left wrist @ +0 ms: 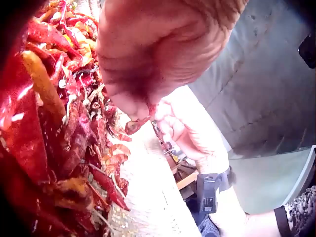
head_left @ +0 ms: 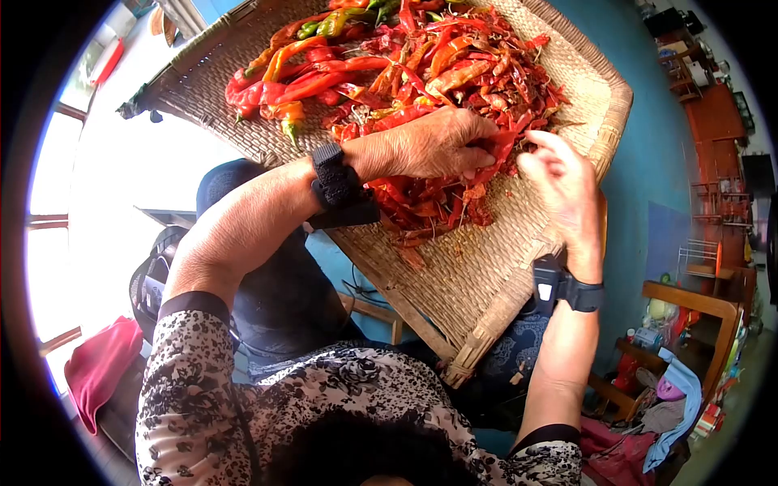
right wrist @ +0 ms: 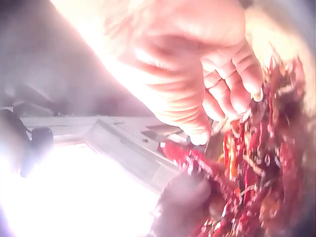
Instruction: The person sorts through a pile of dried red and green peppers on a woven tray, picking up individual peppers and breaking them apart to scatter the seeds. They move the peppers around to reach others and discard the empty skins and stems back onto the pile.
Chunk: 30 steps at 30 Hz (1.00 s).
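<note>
My left hand [head_left: 433, 146] reaches over a heap of red chili peppers [head_left: 405, 81], its thumb and fingers gripping one red chili pepper [head_left: 504, 146]. The pepper points out toward my right hand [head_left: 563, 182], which hovers just right of it. In the right wrist view, the right hand [right wrist: 197, 69] has loosely bent fingers with a gap to the thumb and nothing between them. The held chili's end [right wrist: 173, 151] shows just below that thumb. From the left wrist view, curled fingers of the left hand [left wrist: 158, 44] hide most of the held chili.
A woven tray [head_left: 486, 267] with a raised rim carries the chilies; larger fresh ones, some green [head_left: 344, 20], lie at its far left. Its near corner sits by my legs [head_left: 284, 283]. A wooden chair [head_left: 713, 332] with cloths stands at the right.
</note>
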### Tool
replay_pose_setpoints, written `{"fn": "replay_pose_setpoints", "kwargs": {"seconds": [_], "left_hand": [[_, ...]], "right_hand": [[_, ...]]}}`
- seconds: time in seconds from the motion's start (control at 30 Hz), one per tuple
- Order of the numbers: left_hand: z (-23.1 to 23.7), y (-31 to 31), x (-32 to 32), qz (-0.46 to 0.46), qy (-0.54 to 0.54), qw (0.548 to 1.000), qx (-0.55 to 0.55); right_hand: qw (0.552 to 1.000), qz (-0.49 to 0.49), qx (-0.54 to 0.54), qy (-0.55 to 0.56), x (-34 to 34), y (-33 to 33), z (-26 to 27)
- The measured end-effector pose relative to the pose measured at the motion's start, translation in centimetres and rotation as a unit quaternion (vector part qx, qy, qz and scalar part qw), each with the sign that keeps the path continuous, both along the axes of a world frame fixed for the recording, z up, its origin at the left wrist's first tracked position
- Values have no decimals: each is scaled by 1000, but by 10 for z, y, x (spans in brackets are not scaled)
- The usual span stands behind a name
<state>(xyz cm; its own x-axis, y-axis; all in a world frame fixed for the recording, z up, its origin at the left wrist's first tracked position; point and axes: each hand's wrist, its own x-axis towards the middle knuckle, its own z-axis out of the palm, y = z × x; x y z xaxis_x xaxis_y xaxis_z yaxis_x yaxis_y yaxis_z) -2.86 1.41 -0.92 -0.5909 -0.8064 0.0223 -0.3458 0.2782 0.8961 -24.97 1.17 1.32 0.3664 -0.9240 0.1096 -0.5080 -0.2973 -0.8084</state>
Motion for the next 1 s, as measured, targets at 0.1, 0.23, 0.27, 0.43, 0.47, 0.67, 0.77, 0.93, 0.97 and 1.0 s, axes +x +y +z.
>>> {"fn": "replay_pose_setpoints", "kwargs": {"seconds": [0.1, 0.23, 0.27, 0.43, 0.47, 0.67, 0.77, 0.93, 0.97, 1.0], "left_hand": [[-6, 1, -4, -33, -11, 999, -5], [-14, 1, -6, 9, -47, 992, -116], [-18, 1, -8, 9, -47, 992, -117], [-27, 22, -18, -79, -128, 955, -257], [-37, 23, -19, -94, -144, 942, -289], [-45, 28, -27, -125, -191, 914, -334], [-48, 23, -24, -118, -171, 924, -322], [-42, 11, -14, -125, -130, 942, -282], [-42, 10, -11, -124, -130, 943, -281], [-34, 10, -7, -115, -121, 953, -253]], "right_hand": [[999, 32, -22, -2, 17, -3, -12], [993, 2, -121, 15, 14, -7, -7], [991, -26, -133, -4, 6, -8, 1], [884, -271, -332, 185, -72, -22, 18], [851, -328, -312, 267, -82, -18, 25], [788, -351, -341, 374, -92, -15, 18], [936, -168, -254, 177, -56, -17, 5], [962, 135, -96, 219, 6, -10, -8], [954, 160, -95, 235, 9, -12, -13], [947, 183, -93, 249, 10, -15, -19]]}}
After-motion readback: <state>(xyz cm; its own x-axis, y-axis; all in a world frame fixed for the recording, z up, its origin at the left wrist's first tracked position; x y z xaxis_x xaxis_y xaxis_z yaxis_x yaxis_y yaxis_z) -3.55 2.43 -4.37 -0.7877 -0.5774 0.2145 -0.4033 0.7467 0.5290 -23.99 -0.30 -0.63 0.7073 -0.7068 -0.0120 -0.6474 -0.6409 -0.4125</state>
